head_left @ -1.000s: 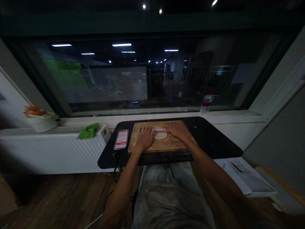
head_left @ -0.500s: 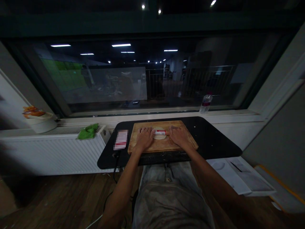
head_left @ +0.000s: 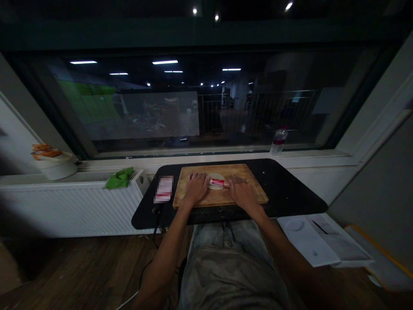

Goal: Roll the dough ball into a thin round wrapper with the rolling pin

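A flat round of dough (head_left: pixel 216 177) lies on a wooden cutting board (head_left: pixel 206 199). Across it rests a small rolling pin (head_left: pixel 217 183) with a red and white label, its right end tilted slightly toward me. My left hand (head_left: pixel 196 188) presses on the pin's left end, fingers over it. Over the right end is my right hand (head_left: pixel 241 192), closed on the wood. Only the middle of the pin shows between them; the ends are hidden under my hands.
The board sits on a black table (head_left: pixel 293 189). To its left lies a pixelated pink-and-white item (head_left: pixel 164 188). A green cloth (head_left: pixel 119 178) and a white tub (head_left: pixel 60 167) rest on the radiator (head_left: pixel 80 211). A bottle (head_left: pixel 278 141) stands on the windowsill. White boxes (head_left: pixel 322 241) lie lower right.
The rolling pin has turned and its right end has come a little nearer to me. My right hand has shifted toward me with it; my left hand has barely moved.
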Tool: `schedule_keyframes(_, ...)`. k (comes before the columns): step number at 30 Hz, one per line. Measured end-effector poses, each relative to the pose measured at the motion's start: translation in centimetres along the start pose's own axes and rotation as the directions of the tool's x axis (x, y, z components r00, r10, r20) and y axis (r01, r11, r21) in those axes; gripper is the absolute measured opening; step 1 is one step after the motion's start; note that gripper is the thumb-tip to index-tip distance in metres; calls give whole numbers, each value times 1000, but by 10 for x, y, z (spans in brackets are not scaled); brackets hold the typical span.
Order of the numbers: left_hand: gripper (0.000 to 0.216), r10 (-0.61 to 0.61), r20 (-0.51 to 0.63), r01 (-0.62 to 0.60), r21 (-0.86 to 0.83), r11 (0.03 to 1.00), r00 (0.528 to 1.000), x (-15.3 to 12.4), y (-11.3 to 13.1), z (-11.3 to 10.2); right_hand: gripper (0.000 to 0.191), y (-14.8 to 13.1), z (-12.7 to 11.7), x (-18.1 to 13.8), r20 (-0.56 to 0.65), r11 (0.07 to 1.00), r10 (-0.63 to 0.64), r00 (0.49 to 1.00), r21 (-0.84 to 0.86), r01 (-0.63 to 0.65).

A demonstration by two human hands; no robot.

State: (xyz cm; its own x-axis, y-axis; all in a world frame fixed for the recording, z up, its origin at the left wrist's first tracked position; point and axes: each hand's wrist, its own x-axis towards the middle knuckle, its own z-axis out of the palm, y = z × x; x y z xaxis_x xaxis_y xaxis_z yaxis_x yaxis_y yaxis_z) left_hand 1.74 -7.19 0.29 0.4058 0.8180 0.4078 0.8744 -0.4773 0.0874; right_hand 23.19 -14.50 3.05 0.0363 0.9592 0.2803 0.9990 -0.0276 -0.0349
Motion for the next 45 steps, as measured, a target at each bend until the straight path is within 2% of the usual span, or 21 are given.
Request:
schedule_keyframes(13, 50, 19, 3, -20, 9, 1000, 1000, 2, -3, 3, 61, 0, 8, -20, -33, 997, -54, 998, 53, 56)
schedule_keyframes(20, 49, 48, -14, -48, 17, 999, 999, 1, -3, 5, 59, -1, 12, -24, -32, 998, -33, 999, 51, 35)
schedule_keyframes(25, 48, 45, -45, -44, 39, 998, 998, 0, -3, 7, 58, -2, 6, -13, -29, 999, -45, 999, 28, 46)
schedule_keyframes(33, 53, -31, -66, 33, 26, 999, 997, -1, -1, 11, 52, 2, 1, 15, -49, 995, -93, 994, -35, 91)
schedule_keyframes(39, 54, -50, -62, 53, 36, 998, 997, -1, -1, 10, 58, 12, 4, 44, 48, 989, -121, 992, -84, 124)
schedule_keyframes(45, 52, -60, -53, 61, 31, 998, 997, -2, 1, 8, 49, 15, 0, 57, 127, 959, -199, 972, -177, 220)
